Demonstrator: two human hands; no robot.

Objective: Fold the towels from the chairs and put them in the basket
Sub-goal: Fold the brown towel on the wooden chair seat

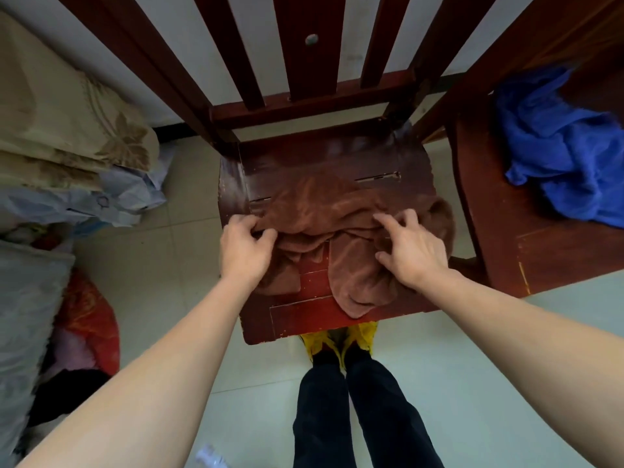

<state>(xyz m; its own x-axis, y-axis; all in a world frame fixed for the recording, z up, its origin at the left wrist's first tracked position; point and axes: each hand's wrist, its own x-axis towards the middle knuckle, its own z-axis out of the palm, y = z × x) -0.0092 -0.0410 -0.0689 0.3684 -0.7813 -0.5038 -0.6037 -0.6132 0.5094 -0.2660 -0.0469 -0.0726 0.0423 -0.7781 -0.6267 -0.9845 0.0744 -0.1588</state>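
A brown towel (pixel 337 217) lies crumpled on the seat of a dark red wooden chair (pixel 304 160) right in front of me. My left hand (pixel 244 248) pinches the towel's left edge between thumb and fingers. My right hand (pixel 410 251) rests on the towel's right side with fingers spread and curled into the cloth. A blue towel (pixel 567 153) lies bunched on the seat of a second wooden chair (pixel 547 258) to the right. No basket is in view.
Folded beige bedding (pixel 67 130) and plastic bags (pixel 118 197) are piled at the left, with a red bag (pixel 87 325) lower down. My legs and yellow shoes (pixel 337 339) stand at the chair's front edge on a pale tiled floor.
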